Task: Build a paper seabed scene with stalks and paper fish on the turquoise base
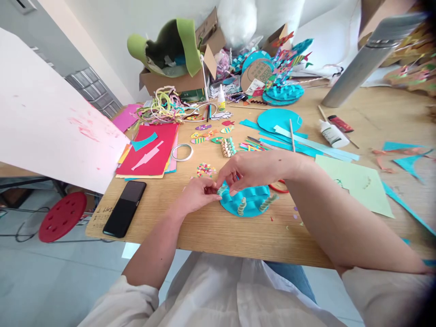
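A round blue paper disc [250,210] with wavy blue paper strips across it lies on the table in front of me. Two pale green curly pieces, one near its front [241,206] and a slanted one at its right [268,202], stand up from it. At the disc's left edge, my left hand [200,196] pinches another pale green curly piece [222,189]. My right hand [250,170] reaches over the disc from the right, its fingers bent and pinched close to the same spot. What its fingertips grip is mostly hidden.
Left of the hands are a black phone [125,209], red paper [150,150] and a tape roll [182,152]. Beyond lie paper fish [203,127] and confetti [205,170]. Red-handled scissors [279,186] lie partly hidden by the right arm. A glue bottle [333,134] and grey flask [361,68] are right.
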A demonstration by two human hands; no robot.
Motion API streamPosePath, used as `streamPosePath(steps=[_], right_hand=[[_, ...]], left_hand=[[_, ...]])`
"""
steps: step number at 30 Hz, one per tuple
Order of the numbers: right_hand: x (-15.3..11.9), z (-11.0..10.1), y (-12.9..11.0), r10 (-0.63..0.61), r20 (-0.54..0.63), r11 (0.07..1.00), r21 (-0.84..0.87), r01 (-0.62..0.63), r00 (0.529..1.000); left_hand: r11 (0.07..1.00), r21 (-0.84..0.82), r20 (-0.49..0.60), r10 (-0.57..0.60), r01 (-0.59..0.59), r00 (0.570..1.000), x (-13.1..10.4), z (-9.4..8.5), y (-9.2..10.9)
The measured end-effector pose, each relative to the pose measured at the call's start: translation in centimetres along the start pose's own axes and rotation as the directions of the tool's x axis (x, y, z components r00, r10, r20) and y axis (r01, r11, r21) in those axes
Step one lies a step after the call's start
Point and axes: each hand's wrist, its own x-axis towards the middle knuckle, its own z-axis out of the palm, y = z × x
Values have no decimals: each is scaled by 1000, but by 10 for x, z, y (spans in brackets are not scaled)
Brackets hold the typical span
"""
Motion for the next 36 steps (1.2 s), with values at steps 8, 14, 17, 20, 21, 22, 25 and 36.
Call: streamPosePath(steps=[8,14,17,20,21,22,25,36], right_hand=[[19,13,19,-54,7,998,12,54,999],[20,13,20,-47,20,999,-5,47,999],[18,11,16,-46,36,999,-11,46,998],[14,5,15,-1,51,1000,-23,2,999],[12,3,15,23,50,999,-35,-21,998],[10,1,16,48,42,998,-52,-45,998],[2,-5,20,109,-7,988,-108,-109,994],[10,2,17,-5,52,1000,17,4,999]], left_hand=[[987,161,-28,21,-16,999,2,-1,2],[982,182,-22,59,-54,998,3,-2,-6],[984,166,-6,73,-71,997,4,0,-9],[990,127,9,61,-62,998,4,1,-8],[992,114,9,56,-57,998,4,1,-8],[993,102,8,51,-51,999,4,1,-8],[998,53,1,38,-38,999,4,0,-7],[1000,11,-20,27,-27,999,4,1,-5]])
